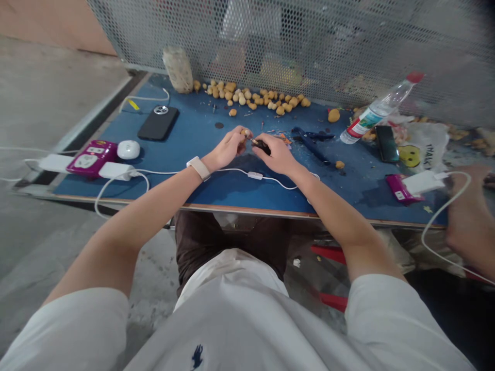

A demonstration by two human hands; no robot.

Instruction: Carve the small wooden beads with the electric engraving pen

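Above the middle of the blue tabletop (232, 190), my two hands nearly meet. My left hand (227, 148) is closed, pinching a small tan nut-like piece (245, 132) in its fingertips. The fingers of my right hand (279, 154) wrap round a black-handled tool (262, 146), whose thin metal tip points left at the tan piece. Whether the tip touches it, and what kind of tip it is, I cannot tell. Just right of my right hand lie blue-handled pliers (312, 145) and orange scraps (285, 138).
Many tan nut-like pieces (266, 100) line the mesh panel (185, 31). Leftward lie a black phone (158, 123), a purple power strip (93, 158) and a white cable (193, 172). Rightward are a tilted water bottle (371, 121), another phone (386, 144) and another person's arm (469, 216).
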